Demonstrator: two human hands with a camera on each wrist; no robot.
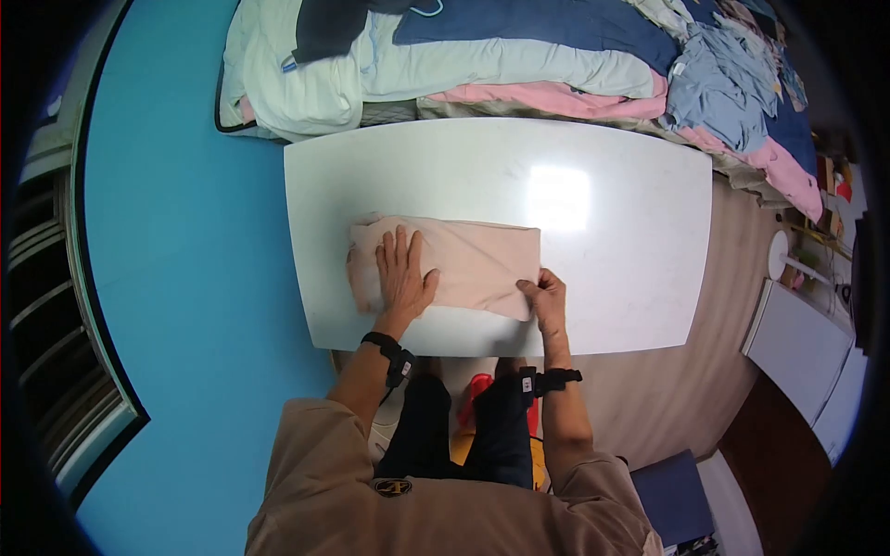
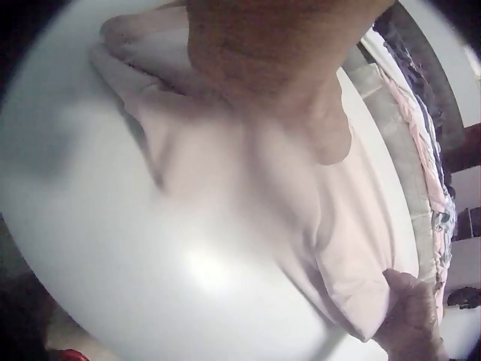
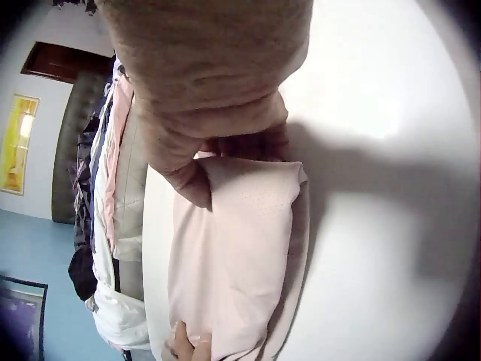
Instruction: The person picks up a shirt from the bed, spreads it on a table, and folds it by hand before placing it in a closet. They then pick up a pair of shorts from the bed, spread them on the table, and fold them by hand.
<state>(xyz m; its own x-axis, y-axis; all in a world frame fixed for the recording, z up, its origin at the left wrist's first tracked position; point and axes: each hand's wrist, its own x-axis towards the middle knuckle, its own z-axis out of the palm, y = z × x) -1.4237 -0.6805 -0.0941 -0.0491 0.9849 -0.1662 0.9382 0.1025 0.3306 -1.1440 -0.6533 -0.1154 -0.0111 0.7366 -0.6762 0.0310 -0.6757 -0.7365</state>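
Observation:
A pale pink cloth point(image 1: 473, 259), folded into a long rectangle, lies on the white table. My left hand point(image 1: 405, 276) rests on its left part, fingers straight and spread toward the far edge. At the right end, my right hand point(image 1: 549, 301) pinches the near right part of the cloth between thumb and fingers. The right wrist view shows the thumb on top of the folded pink cloth point(image 3: 237, 241), with the other fingers partly hidden behind its edge. Loose layers show at the cloth's left end in the left wrist view, and the pink cloth point(image 2: 218, 173) has soft creases along it.
The white table point(image 1: 630, 269) has a bright light reflection on its surface. Beyond its far edge is a bed with a pale quilt point(image 1: 519, 65), dark blue fabric point(image 1: 547, 23) and a heap of light blue clothes point(image 1: 728, 83). A white cabinet point(image 1: 802, 343) stands at the right.

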